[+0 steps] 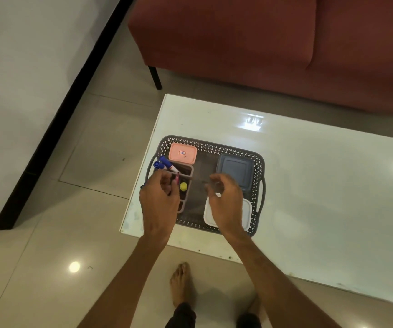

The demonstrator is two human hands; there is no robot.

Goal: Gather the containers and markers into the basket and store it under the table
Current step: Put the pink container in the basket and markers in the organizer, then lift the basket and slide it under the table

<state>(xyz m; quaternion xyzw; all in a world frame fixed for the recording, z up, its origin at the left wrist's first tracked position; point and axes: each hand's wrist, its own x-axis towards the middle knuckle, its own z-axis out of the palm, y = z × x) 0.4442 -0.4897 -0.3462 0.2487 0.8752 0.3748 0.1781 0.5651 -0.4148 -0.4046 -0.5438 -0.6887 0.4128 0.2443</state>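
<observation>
Because the grey basket (205, 147) sits close to the near-left corner of the white table (309, 185), a careless lift could drag it over the edge, and the load inside looks uneven enough to tip it. The blue markers (163, 163) lie propped across the rim of a grey organiser tray (187, 171) at the basket's left end, partly overhanging, so a jolt might roll them out. The left hand (158, 202) hovers over that tray with its fingers curled in around a thin pink pen (177, 177), which appears pinched near its tip; should that pinch slacken, the pen may drop outside a compartment. The right hand (225, 197) hangs over the basket's middle with fingers loosely bent, and I cannot tell whether it holds anything, since motion blur smears the fingertips. Below it lies a white container (246, 214), partly hidden by the wrist; a dark blue container (235, 171) rests just beyond, and a pink container (182, 152) sits in the far-left corner. A yellow cap (183, 186) shows in the tray, just beside the left fingers. Neither hand is near the basket's handles.
</observation>
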